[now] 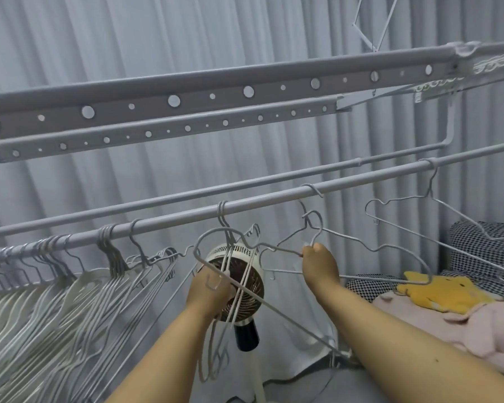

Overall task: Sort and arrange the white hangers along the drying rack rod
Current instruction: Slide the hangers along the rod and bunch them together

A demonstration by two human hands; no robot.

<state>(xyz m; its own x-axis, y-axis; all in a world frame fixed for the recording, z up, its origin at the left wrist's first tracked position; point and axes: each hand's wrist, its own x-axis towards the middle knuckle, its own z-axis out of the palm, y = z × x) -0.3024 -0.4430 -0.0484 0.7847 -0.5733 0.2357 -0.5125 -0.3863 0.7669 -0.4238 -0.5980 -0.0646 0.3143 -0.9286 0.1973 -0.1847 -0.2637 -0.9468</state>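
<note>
The left hand (208,286) curls around a bundle of white wire hangers (233,274), their hooks looped over the rack rod (262,203) above its fingers; the right hand (320,264) pinches the neck of 1 hanger (358,245), its hook just above the fingertips and off the rod (tangled with a neighbouring hook, it seems); a dense row of hangers (56,286) hangs on the rod left of the left hand; 1 lone hanger (437,210) hangs right of the right hand; a fan (239,283) stands behind the left fingers.
</note>
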